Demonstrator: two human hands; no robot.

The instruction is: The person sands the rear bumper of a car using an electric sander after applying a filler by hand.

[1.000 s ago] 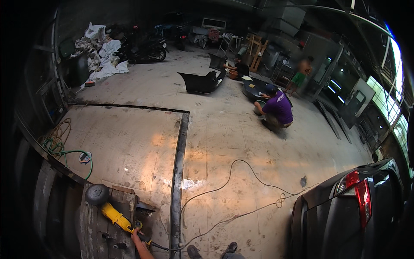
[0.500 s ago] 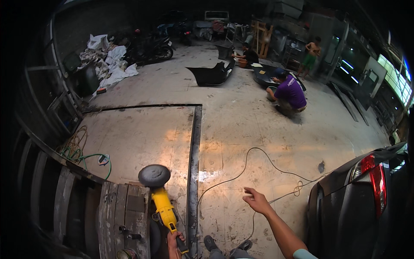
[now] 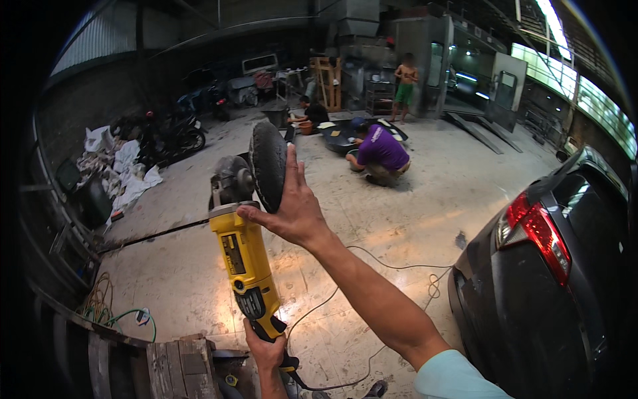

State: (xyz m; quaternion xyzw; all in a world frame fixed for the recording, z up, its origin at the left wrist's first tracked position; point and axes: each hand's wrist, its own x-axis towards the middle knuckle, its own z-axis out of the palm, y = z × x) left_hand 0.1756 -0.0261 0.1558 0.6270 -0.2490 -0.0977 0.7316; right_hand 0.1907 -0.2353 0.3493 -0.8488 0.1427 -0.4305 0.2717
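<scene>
While the left hand (image 3: 266, 349) grips its handle, the yellow polisher (image 3: 247, 259) stands upright, right hand (image 3: 292, 209) fingers spread on its dark pad (image 3: 268, 165).

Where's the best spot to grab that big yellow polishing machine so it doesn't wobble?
Probably the slim rear handle of the yellow polisher, wrapped from below, as the left hand does now. The body narrows there, so fingers close round it. The heavy end is the round pad on top; the right hand steadies it from the right side, flat against the pad's face.

One head-worn fisheye view looks forward and down across the workshop floor (image 3: 199, 286), hands close
</scene>
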